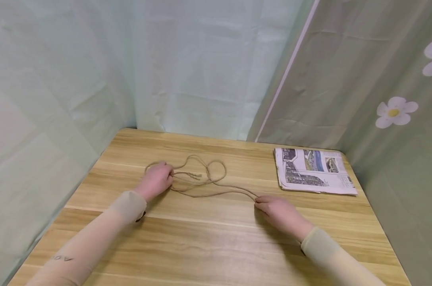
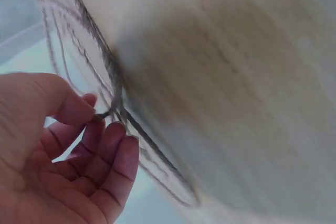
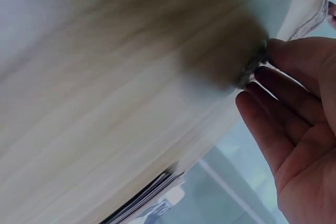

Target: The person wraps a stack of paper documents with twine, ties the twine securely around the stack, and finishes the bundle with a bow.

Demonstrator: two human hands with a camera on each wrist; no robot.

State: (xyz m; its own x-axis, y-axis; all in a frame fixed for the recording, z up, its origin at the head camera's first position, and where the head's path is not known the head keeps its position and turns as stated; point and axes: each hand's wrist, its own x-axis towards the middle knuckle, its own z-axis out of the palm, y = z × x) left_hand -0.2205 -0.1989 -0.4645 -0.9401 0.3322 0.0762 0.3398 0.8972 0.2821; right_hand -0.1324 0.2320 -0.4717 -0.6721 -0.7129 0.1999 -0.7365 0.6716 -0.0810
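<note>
A thin tan rope (image 1: 209, 180) lies in loose loops on the wooden table (image 1: 216, 238). My left hand (image 1: 170, 177) rests on the loops' left side. In the left wrist view its thumb and forefinger (image 2: 97, 109) pinch strands of the rope (image 2: 113, 85). My right hand (image 1: 259, 200) lies to the right, where two strands run together. In the right wrist view the thumb and fingertips (image 3: 261, 62) close on that rope end (image 3: 251, 71), which is blurred. Two short frayed rope ends (image 1: 192, 174) lie between the loops.
A folded newspaper (image 1: 314, 171) lies flat at the table's back right corner. Pale curtain (image 1: 94, 79) hangs along the left and back edges, and a green flowered cloth (image 1: 380, 99) along the right.
</note>
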